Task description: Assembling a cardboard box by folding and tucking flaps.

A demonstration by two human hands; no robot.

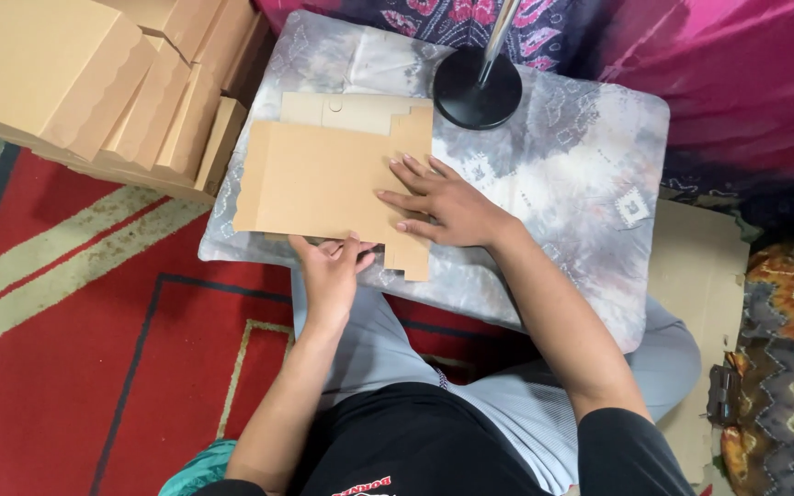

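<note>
The flat cardboard blank (328, 184), light, thin and stiff but easily creased, lies at the cushion's (581, 156) near-left corner, the left hand (331, 266) pinching its near edge and the right hand (443, 207) pressing open-palmed on its right side.

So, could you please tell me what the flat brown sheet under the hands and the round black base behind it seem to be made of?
The flat brown die-cut sheet looks like matte cardboard: tan, stiff, with notched cut edges. The round black base appears to be smooth painted metal or plastic with a faint sheen; which one cannot be told.
</note>
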